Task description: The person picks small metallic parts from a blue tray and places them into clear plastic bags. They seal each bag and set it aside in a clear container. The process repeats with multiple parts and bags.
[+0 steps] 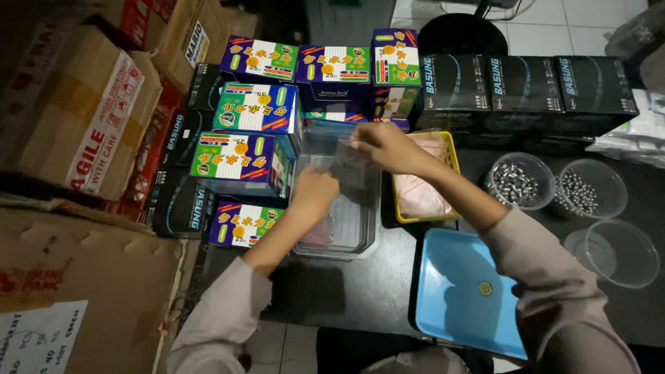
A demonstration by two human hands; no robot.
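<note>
Clear plastic bag (346, 142) is the thing in hand: a thin, see-through pouch held up over the clear plastic tub (343, 228), at the middle of the bench (332, 291). The right hand (384, 145) pinches its upper edge, fingers pressed together on the film. The left hand (313, 194) is curled into a loose fist lower down, at the tub's left side; whether it grips the bag's lower part or the tub's rim I cannot tell, since the film barely shows against the tub.

Judging by its look, the bag is very light, limp and slick; it will fold, cling and slip, so a pinch at a corner or along the mouth holds it best, one hand at each side to keep it spread. It seems unlikely to break, though it could tear if pulled hard.

Just right of the tub stands a yellow tray (450, 156) with more flat bags of pinkish tint in it. Nearer the person lies a blue tray (450, 277) with a small round gold piece (485, 289) on it. Further right are three round clear bowls: one with metal pellets (516, 183), one with small steel balls (580, 190), one that looks empty (616, 253). Colourful small boxes (242, 163) are stacked to the left and behind, black boxes (526, 86) along the back, and brown cartons (76, 118) at the far left.
</note>
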